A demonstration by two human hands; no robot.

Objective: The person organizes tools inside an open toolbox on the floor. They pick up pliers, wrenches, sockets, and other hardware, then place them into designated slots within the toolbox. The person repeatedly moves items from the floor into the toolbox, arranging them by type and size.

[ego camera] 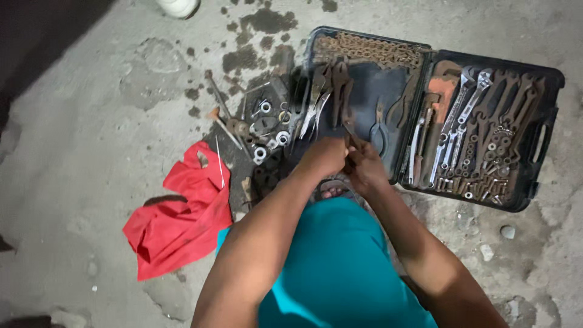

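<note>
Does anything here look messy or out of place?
Yes. Washers and bolts lie loose on the stained concrete floor left of the open toolbox, beside a crumpled red rag. Many tools look rusty.

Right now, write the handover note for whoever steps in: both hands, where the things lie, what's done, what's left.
Left hand and right hand: closed together at the near edge of the open tool case, working a small part hidden between them.
Case: rusty pliers and chain in the left half, wrenches and loose nuts in the right.
Ground: washers and small parts left of the case, red cloth beside them.
Done or left: cannot tell from this view.
</note>
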